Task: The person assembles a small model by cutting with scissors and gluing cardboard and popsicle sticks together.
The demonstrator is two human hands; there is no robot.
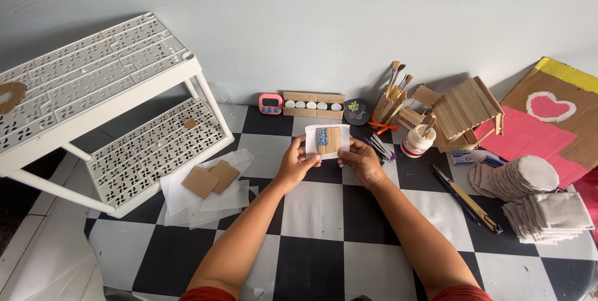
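Item: small brown cardboard square (pixel 329 139) with a blue patterned strip, lying on a white paper sheet (pixel 311 142), both being held up above the checkered surface (pixel 314 214) near the far wall. Left hand (pixel 296 162) is gripping the sheet's left edge, fingers closed on it; right hand (pixel 361 161) is pinching the right edge likewise. Nearby: craft-stick brush holder (pixel 389 106) and stick house (pixel 466 113) standing to the right, a white glue bottle (pixel 416 141) between them. Round grey pads (pixel 517 177) are stacking further right. Loose cardboard squares (pixel 210 179) are resting on papers left, beside a white rack (pixel 93 89).
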